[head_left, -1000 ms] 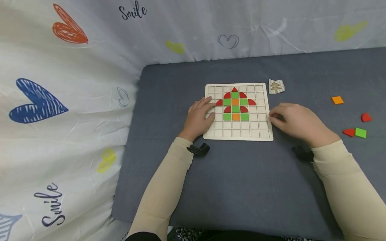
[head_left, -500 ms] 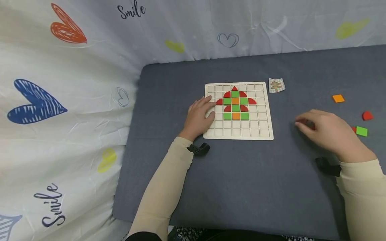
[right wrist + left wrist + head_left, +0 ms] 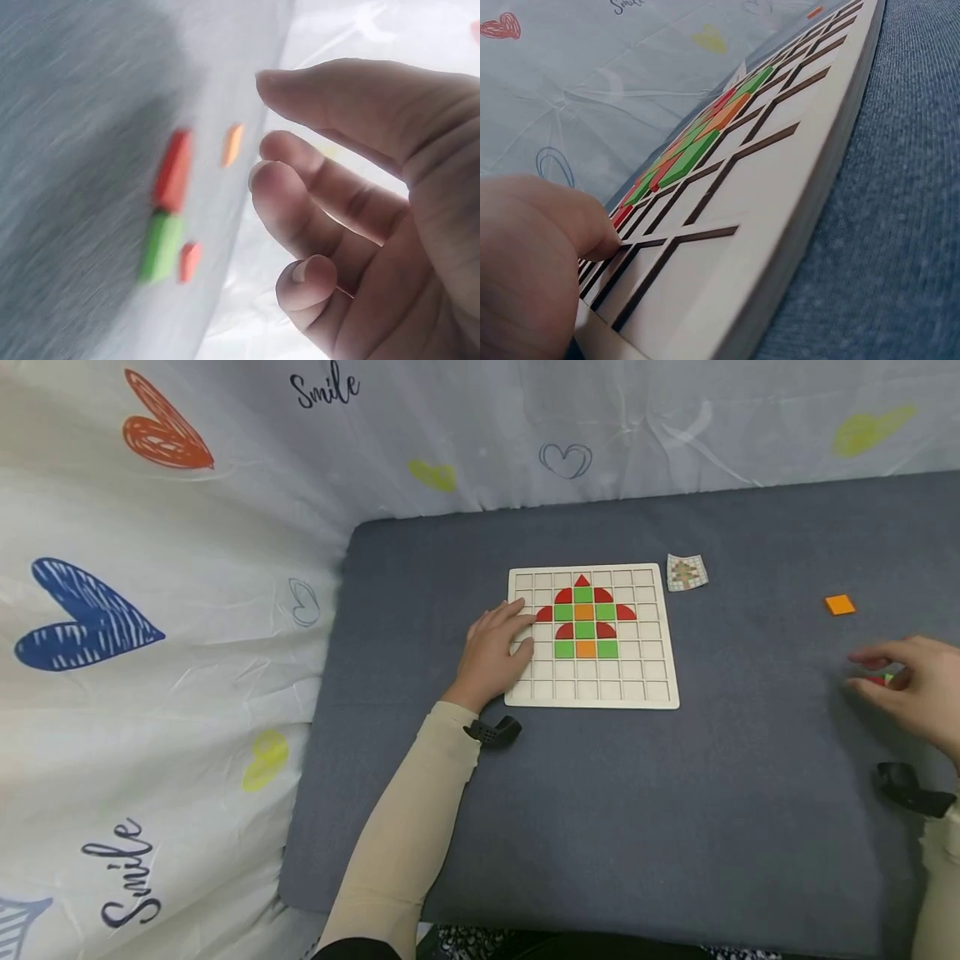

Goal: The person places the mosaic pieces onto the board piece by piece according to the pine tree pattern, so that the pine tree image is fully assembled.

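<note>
A pale wooden grid board [image 3: 636,682] lies on the table, with red, green and orange tiles set in its cells in a tree-like pattern. My left hand [image 3: 491,656] rests on the board's left edge, fingers spread; the left wrist view shows a thumb [image 3: 592,225] against the grid. Over at the right, my right hand [image 3: 918,689] hovers above loose tiles, thumb and fingers apart and holding nothing. In the right wrist view, a red tile [image 3: 173,171] touches a green square tile [image 3: 160,246], and a smaller-looking red tile [image 3: 190,262] lies beside them.
An orange square tile [image 3: 840,604] lies on the grey table [image 3: 637,810], beyond the right hand. A small card [image 3: 686,573] with a printed pattern sits by the board's upper right corner. A white printed curtain [image 3: 480,435] hangs behind and to the left.
My right hand has moved right, from the board's right edge to above the loose red and green tiles. The left hand stays on the board.
</note>
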`<action>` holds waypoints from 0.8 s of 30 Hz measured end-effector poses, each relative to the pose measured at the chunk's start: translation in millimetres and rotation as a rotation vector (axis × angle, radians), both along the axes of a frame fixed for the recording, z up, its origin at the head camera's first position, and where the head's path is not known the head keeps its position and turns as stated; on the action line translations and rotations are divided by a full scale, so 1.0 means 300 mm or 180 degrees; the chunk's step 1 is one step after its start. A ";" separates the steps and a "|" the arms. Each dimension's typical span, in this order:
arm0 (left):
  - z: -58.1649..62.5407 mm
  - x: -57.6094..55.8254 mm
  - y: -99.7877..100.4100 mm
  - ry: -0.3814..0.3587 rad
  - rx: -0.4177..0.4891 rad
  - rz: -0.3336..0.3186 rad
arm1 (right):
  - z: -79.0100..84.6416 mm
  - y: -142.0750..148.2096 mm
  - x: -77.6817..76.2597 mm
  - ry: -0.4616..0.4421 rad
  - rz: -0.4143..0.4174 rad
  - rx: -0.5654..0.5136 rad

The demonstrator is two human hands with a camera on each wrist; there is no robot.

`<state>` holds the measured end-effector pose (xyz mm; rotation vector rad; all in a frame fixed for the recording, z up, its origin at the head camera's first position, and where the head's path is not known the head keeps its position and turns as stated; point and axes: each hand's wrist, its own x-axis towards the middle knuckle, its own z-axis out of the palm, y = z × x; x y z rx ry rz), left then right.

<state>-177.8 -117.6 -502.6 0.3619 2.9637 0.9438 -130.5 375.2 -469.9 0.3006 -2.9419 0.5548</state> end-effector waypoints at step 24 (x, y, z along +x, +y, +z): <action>-0.001 -0.001 0.003 0.0020 -0.0018 0.0030 | -0.093 0.118 0.013 0.0138 0.0012 -0.0239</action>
